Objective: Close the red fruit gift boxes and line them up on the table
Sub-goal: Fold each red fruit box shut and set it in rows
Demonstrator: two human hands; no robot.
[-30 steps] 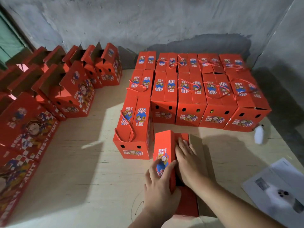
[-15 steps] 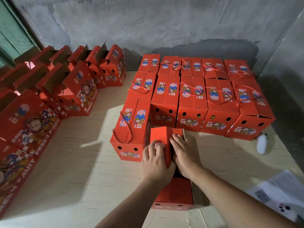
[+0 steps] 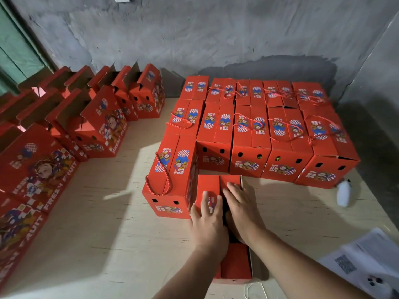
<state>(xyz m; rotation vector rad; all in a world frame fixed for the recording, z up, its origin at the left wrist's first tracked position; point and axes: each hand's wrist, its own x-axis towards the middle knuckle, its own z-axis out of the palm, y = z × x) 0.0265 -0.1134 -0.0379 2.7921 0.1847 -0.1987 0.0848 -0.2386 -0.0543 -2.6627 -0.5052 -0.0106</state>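
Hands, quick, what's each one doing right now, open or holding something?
Left hand: open, fingers flat, pressing the left top flap of the red box.
Right hand: open, fingers straight, pressing the right top flap down.

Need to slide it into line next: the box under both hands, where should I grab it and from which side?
Probably the box by its two long side walls, from above and the near end. Both hands, left hand and right hand, already press its top flaps flat, no rope handle shows, and its left wall sits close beside the closed box, so slip fingers in low.
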